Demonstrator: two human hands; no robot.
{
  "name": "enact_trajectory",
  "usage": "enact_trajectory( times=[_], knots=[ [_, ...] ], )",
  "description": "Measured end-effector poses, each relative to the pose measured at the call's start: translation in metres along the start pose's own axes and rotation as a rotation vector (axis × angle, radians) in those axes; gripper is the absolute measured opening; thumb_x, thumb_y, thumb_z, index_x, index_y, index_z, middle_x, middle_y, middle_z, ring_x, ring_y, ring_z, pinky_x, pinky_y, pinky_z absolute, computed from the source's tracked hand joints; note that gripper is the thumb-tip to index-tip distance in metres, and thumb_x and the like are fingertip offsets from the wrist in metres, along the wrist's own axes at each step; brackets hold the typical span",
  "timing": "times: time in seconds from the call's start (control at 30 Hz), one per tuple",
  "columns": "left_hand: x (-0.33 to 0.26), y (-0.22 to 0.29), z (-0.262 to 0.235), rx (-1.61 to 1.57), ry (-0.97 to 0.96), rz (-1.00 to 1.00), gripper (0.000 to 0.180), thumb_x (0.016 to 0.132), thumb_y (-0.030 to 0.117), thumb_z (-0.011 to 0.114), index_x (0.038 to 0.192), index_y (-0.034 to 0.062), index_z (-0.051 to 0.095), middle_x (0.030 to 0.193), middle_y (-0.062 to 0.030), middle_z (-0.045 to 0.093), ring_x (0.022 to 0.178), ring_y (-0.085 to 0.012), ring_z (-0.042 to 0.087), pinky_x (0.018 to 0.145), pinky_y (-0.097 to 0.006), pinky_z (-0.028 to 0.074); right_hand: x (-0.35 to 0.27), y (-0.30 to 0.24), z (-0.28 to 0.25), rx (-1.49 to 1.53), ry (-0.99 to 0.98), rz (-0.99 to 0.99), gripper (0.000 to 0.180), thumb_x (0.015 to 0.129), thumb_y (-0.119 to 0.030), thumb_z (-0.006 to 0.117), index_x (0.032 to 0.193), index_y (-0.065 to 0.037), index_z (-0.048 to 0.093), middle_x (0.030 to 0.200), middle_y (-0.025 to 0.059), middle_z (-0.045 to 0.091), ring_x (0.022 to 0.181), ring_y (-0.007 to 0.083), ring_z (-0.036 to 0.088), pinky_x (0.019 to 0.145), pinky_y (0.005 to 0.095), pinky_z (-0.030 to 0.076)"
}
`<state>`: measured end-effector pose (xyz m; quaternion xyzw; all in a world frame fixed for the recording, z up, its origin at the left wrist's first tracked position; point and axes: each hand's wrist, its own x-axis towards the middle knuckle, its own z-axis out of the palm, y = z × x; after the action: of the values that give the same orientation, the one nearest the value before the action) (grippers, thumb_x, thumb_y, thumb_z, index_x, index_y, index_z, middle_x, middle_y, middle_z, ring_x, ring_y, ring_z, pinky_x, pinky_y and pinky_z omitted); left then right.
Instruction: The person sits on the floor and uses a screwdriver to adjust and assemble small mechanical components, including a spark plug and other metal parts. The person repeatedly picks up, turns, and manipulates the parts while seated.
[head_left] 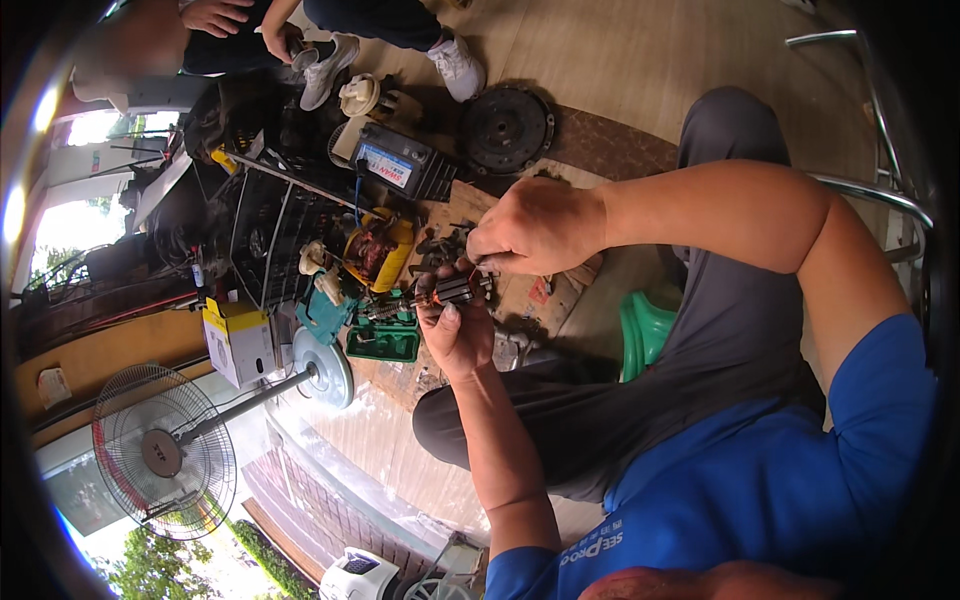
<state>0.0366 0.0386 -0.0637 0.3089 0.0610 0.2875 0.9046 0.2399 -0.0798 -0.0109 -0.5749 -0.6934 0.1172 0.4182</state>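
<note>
My left hand (462,338) is wrapped around a motor armature (456,290), a small dark cylinder with bright metal strips and coppery ends. Its thumb lies along the near side of the part. Close above the armature's right end is my right hand (535,228), fingers bent and pinched together at the tips. What those fingertips hold is too small to make out. Under both hands lies a worn wooden board (552,318) with small dark metal parts (440,245) scattered over it.
Left of the board are a yellow container (398,240) of reddish-brown parts, a green tray (385,343) and a black crate (250,235). Beyond stand a battery (432,165) and a round dark clutch plate (507,130). A green stool (645,332), a pedestal fan (160,452) and another person's shoe (458,68) also show.
</note>
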Motion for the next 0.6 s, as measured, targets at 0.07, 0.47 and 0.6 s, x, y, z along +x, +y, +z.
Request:
enact_trajectory(
  times=[0.07,0.47,0.6],
  knots=[
    [0.0,0.001,0.002,0.0,0.001,0.005,0.054,0.079,-0.002,0.075,0.129,0.0077,0.056,0.126,-0.0126,0.062,0.126,-0.0337,0.053,0.102,-0.044,0.05,0.001,-0.002,-0.001,0.002,0.01,0.008,0.012,0.08,-0.013,0.071,0.089,-0.007,0.064,0.074,0.0101,0.064,0.071,0.0313,0.066,0.062,0.0408,0.052],
    [0.005,0.005,0.005,0.126,-0.014,0.076,0.058,0.074,-0.008,0.076,0.126,0.0077,0.057,0.122,-0.0133,0.064,0.123,-0.0336,0.056,0.111,-0.048,0.04,0.006,-0.015,-0.016,-0.015,0.084,-0.071,0.011,0.083,-0.016,0.067,0.081,-0.007,0.062,0.072,0.0123,0.065,0.071,0.035,0.066,0.063,0.045,0.052],
    [0.004,0.002,0.012,0.191,0.032,0.087,0.055,0.074,-0.006,0.077,0.122,0.0052,0.054,0.12,-0.0146,0.063,0.121,-0.033,0.057,0.108,-0.047,0.042,0.006,-0.012,-0.018,-0.028,0.112,-0.107,0.01,0.082,-0.015,0.068,0.081,-0.007,0.061,0.073,0.0112,0.064,0.071,0.034,0.066,0.062,0.0437,0.052]
  ],
)
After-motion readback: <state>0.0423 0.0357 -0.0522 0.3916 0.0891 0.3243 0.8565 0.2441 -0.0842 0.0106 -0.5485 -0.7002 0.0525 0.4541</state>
